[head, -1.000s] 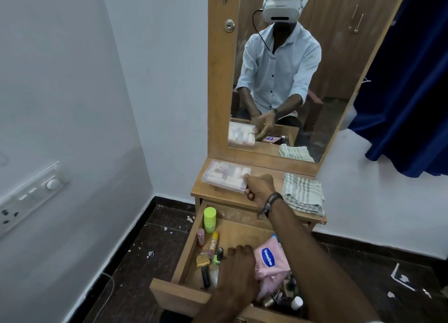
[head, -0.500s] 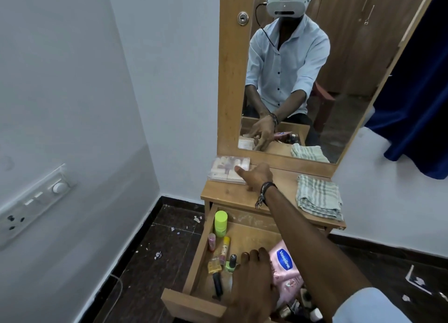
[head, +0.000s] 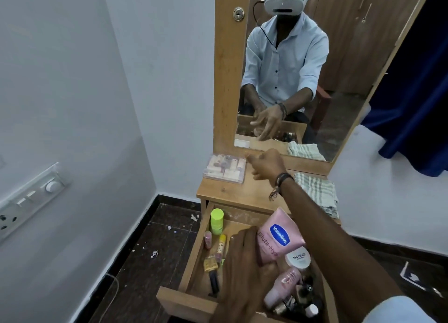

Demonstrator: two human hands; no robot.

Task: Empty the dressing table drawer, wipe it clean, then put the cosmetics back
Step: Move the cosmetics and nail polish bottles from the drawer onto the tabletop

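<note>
The wooden drawer (head: pixel 186 301) of the dressing table stands pulled out. My left hand (head: pixel 244 257) is inside it, closed on a pink Vaseline tube (head: pixel 278 235) that tilts up toward the drawer's back. Still in the drawer are a lime-capped bottle (head: pixel 216 222), a yellow stick (head: pixel 221 244), a black pencil (head: pixel 214 282), a white-lidded nail polish jar (head: pixel 297 259) and a pink bottle (head: pixel 282 286). A clear plastic box (head: pixel 225 168) of small cosmetics lies on the tabletop (head: pixel 232 191). My right hand (head: pixel 266 165) hovers just right of it, fingers loose and holding nothing.
A folded striped cloth (head: pixel 317 191) lies at the tabletop's right end. The mirror (head: pixel 303 68) rises behind it. A white wall with a switch panel (head: pixel 31 196) closes in on the left, and a blue curtain (head: pixel 417 104) hangs on the right. Bits of litter dot the dark floor (head: pixel 157 250).
My right hand set the clear box down at the tabletop's left end and let go of it. The pink tube has risen toward the drawer's back in my left hand.
</note>
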